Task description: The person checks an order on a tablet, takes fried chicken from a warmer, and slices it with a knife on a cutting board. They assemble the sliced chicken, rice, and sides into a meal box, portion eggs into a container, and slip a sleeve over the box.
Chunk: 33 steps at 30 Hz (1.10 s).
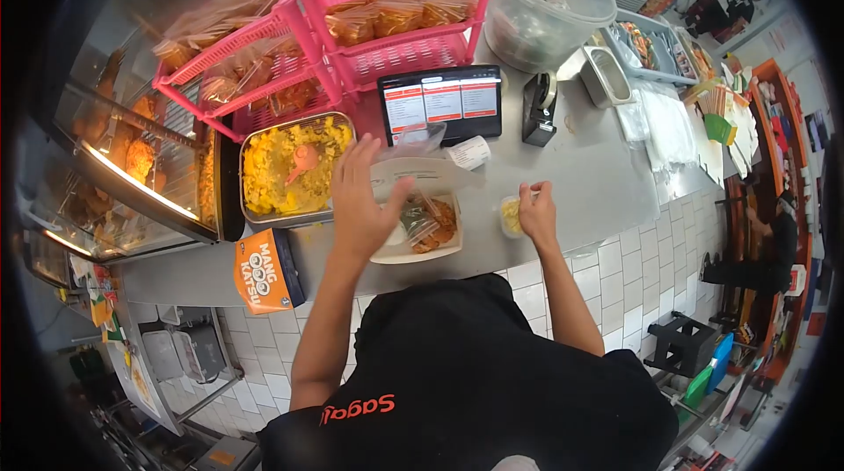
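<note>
My left hand (362,205) is raised over the left side of an open paper food box (407,257), fingers stretched out and thumb apart. Fried food (442,229) and small clear bags with dark contents (420,218) lie inside the box, along with something white partly behind my thumb. A clear, blurred piece of plastic (413,141) shows just beyond my left fingertips; whether they touch it I cannot tell. To the right of the box, my right hand (538,211) pinches a small clear plastic cup (510,218) with pale yellow contents, at the counter.
Behind the box stand a tablet (440,103), a paper roll (469,153) and a black tape dispenser (539,110). Left are a tray of yellow food (299,163), an orange carton (266,270) and a heated display case (141,172). Pink racks (400,62) and a clear bucket (549,14) stand farther back.
</note>
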Motion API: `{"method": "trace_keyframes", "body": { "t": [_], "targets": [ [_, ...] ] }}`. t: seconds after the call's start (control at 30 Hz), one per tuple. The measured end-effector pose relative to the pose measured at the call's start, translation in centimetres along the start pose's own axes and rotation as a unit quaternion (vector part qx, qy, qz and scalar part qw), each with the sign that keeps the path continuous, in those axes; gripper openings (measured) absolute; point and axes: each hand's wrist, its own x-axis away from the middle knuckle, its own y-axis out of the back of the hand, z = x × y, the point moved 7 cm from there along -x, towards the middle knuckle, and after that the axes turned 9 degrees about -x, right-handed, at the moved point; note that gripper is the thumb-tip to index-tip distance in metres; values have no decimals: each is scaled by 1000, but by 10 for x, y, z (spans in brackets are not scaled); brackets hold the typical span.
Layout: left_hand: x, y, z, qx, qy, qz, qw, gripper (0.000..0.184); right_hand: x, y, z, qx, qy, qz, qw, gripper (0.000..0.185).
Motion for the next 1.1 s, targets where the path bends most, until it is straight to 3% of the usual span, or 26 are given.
{"method": "trace_keyframes", "body": {
  "t": [0.03,0.07,0.1,0.13,0.2,0.23,0.3,0.33,0.4,0.43,0.47,0.53,0.57,0.63,0.77,0.83,0.97,1.03,1.1],
  "targets": [
    [-3,0,-3,-36,-25,1,999,48,-10,1,-11,-4,-3,0,1000,34],
    [2,-17,6,86,65,137,985,43,-19,4,-12,30,12,-10,999,34],
    [14,-35,10,202,153,269,929,39,-27,5,-12,63,25,-20,997,34],
    [19,-33,8,196,150,274,930,39,-33,5,-16,57,21,-18,998,34],
    [52,-43,12,284,328,356,827,37,-38,15,0,121,90,-47,987,33],
    [59,-44,7,279,329,359,827,37,-38,16,-3,117,86,-44,988,33],
    [85,-52,5,134,327,440,825,44,-30,23,20,110,226,-134,959,27],
    [98,-56,2,129,329,441,825,44,-27,23,24,106,224,-130,960,27],
    [117,-59,0,0,266,390,881,51,-5,25,52,-22,287,-89,953,22],
    [129,-64,2,-37,253,391,884,65,5,13,56,-86,296,-20,951,23],
    [138,-67,-1,-42,253,396,882,65,20,2,62,-150,301,47,940,24],
    [136,-57,-15,-195,181,285,921,73,54,-27,76,-172,299,201,917,32],
    [142,-60,-14,-199,180,288,919,73,62,-30,82,-176,296,202,917,32],
    [153,-62,-9,-115,227,278,926,84,85,-48,96,-55,356,281,890,43],
    [163,-56,-6,-35,294,260,919,85,91,-53,93,-65,338,302,889,52],
    [183,-62,2,94,421,222,874,83,86,-53,86,-128,253,318,905,58],
    [208,-75,9,129,440,144,877,71,86,-73,68,-177,225,286,914,57],
    [210,-77,7,88,450,121,880,60,82,-87,53,-184,165,295,923,56],
    [215,-79,7,99,475,108,868,59,84,-93,48,-153,207,288,923,57]
  ]
}}
